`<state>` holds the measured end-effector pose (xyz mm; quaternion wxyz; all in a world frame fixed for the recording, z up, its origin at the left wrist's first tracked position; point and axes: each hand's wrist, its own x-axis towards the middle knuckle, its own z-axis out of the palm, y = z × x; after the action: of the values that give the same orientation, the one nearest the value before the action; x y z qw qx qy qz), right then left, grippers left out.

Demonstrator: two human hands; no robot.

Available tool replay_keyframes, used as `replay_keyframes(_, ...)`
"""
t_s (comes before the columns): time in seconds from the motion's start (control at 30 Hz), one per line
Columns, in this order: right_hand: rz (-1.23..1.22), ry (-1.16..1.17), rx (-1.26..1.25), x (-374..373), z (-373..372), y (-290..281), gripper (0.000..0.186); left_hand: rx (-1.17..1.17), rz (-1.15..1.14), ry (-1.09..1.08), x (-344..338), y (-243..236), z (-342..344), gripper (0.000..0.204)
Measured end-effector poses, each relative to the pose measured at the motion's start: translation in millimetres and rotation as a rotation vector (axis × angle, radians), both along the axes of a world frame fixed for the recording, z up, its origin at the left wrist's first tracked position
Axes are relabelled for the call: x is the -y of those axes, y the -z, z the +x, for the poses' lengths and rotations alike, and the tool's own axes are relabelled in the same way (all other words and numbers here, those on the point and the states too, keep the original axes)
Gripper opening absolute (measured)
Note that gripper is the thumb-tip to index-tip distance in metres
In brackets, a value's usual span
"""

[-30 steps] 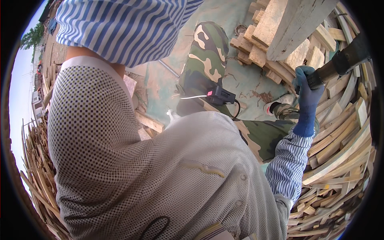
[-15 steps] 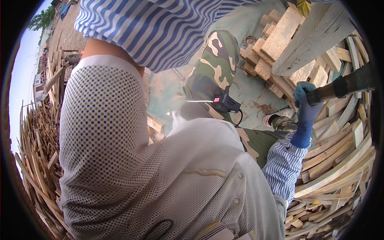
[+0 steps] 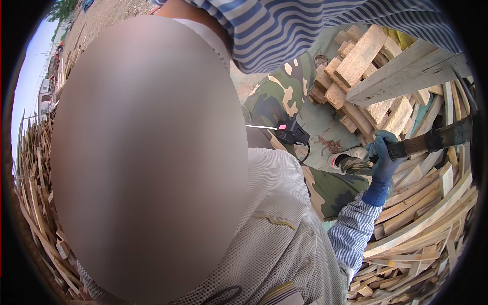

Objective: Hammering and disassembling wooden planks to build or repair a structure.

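My right hand point(image 3: 385, 152), in a blue glove with a knitted cuff, is closed round the ribbed black grip of a thick-handled tool point(image 3: 432, 142). The tool reaches out toward the right rim, where its dark end is partly cut off, so I cannot tell its kind. Just above that hand slants a squared grey timber beam point(image 3: 401, 73). A wide striped sleeve point(image 3: 284, 30) crosses the top of the view, passing over the beam's upper end. My left hand does not show.
Stacked wood blocks point(image 3: 351, 66) lie beyond the beam. Many loose planks point(image 3: 422, 223) heap up at the right, and another wood pile point(image 3: 38, 173) stands at the left. A small black box point(image 3: 292, 133) with a white cable rests by the camouflage trousers point(image 3: 284, 86). A blurred oval hides much of the left.
The view has shifted, and the striped sleeve at the top has moved right. My right hand sits slightly lower in the picture, still round the same grip.
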<state>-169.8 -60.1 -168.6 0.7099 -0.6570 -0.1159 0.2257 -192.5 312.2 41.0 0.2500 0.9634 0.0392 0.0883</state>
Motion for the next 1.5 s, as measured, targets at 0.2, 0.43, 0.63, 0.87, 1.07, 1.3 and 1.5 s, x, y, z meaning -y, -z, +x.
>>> replay_keyframes(0.2, -0.067, 0.162, 0.059, -33, -19, -18, 0.009, 0.002, -0.015, 0.001, -7, 13, -4, 0.037)
replay_keyframes(0.43, -0.027, 0.122, 0.131, -36, 16, 7, 0.01, 0.023, -0.032, 0.002, -15, 12, 5, 0.037)
replay_keyframes(0.63, -0.032, 0.211, 0.282, -96, 46, 63, 0.011, 0.284, 0.023, 0.268, 43, -63, 90, 0.037)
replay_keyframes(0.87, -0.1, 0.138, 0.162, -72, 36, 40, 0.02, 0.382, 0.199, 0.211, 71, -86, 129, 0.054)
replay_keyframes(1.07, -0.072, 0.111, -0.084, 7, -32, -45, 0.019, 0.271, 0.16, 0.27, 92, -92, 137, 0.055)
replay_keyframes(1.3, 0.139, 0.026, -0.062, -41, 6, 24, 0.008, 0.328, 0.147, 0.338, 101, -99, 124, 0.053)
replay_keyframes(1.5, 0.159, 0.199, -0.032, -52, 4, 32, 0.01, 0.279, 0.149, 0.362, 125, -105, 130, 0.052)
